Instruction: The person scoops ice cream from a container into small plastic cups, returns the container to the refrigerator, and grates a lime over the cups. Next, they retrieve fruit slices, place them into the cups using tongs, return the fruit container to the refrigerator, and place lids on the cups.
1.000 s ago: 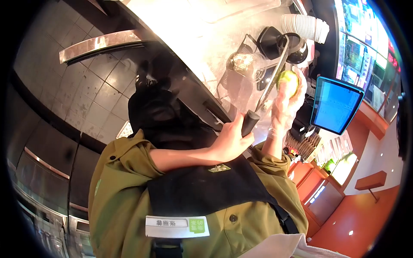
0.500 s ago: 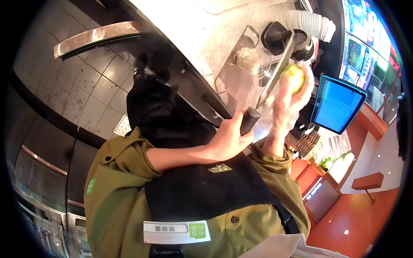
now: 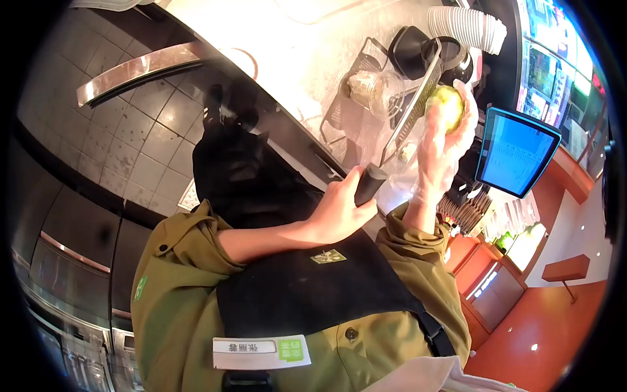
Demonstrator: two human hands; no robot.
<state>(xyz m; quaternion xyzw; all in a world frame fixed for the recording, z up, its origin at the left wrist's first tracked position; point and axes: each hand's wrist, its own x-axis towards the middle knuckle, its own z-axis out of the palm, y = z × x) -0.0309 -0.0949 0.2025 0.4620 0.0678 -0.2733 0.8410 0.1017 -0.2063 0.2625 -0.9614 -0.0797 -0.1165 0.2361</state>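
My left hand is closed around the black handle of a long metal grater. Its narrow perforated blade slants away from me, up and to the right. My right hand, seemingly in a thin clear glove, grips a green-yellow fruit just to the right of the blade. Whether fruit and blade touch, I cannot tell. Left of the blade lies a clear plastic cup with pale contents I cannot make out.
Black round-ended equipment stands behind the grater on the steel counter. A stack of white ribbed cups lies beyond it. To the right is a lit tablet screen. A curved metal edge juts over the tiled floor.
My left hand and the grater handle have shifted slightly left, and the perforated blade shows more broadly. My right hand and the fruit have moved slightly upward in view. The camera view has shifted slightly.
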